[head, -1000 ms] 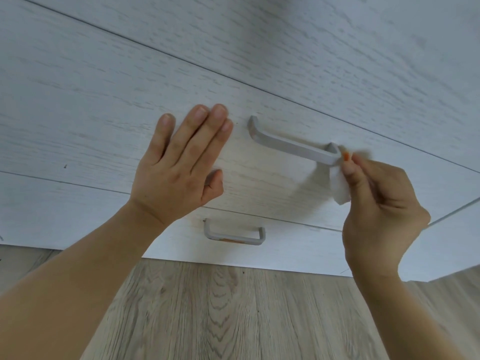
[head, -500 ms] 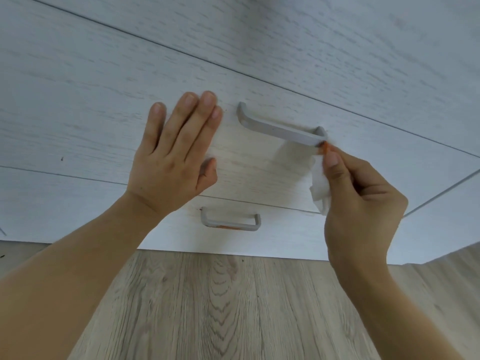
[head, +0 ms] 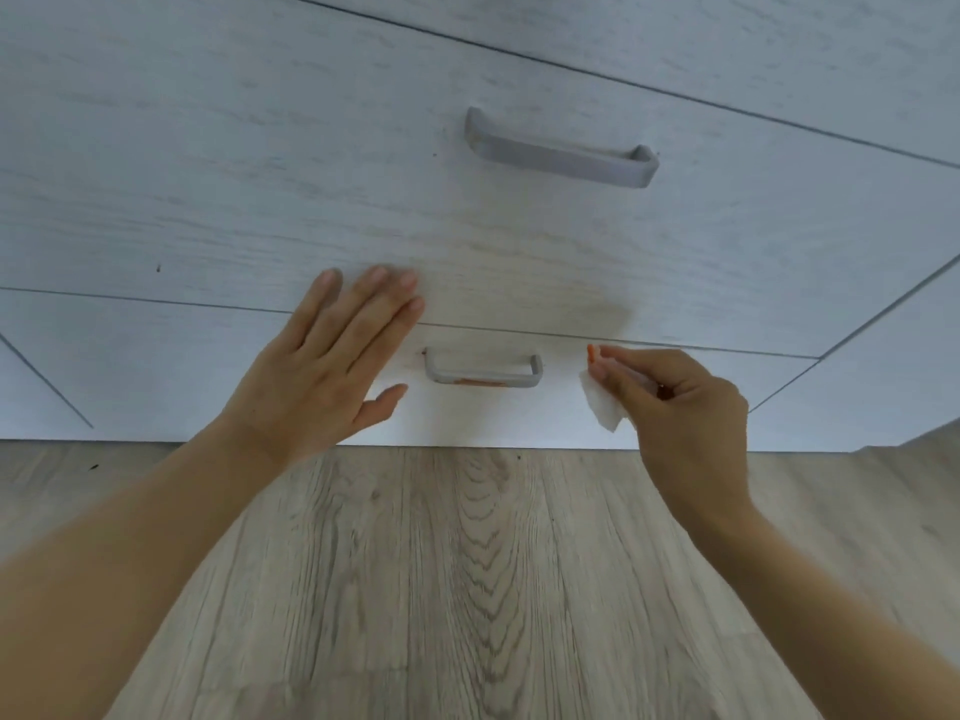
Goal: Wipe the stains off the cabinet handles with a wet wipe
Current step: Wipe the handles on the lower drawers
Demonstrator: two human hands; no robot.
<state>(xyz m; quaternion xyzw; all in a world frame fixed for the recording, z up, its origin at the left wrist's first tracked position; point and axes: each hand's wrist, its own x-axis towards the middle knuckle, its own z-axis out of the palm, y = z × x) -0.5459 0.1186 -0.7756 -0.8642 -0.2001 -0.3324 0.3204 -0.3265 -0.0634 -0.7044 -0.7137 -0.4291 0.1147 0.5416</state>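
Right hand (head: 685,402) pinches the wet wipe (head: 602,407) just right of the stained lower handle (head: 483,370), left hand (head: 332,371) flat, fingers released, bracing the drawer; best wrap a clean fold round the bar, rub along the orange smear.

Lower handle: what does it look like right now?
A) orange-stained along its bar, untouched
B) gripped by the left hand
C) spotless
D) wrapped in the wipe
A: the lower handle shows an orange smear along its bar, with the left hand and the wet wipe off to either side.
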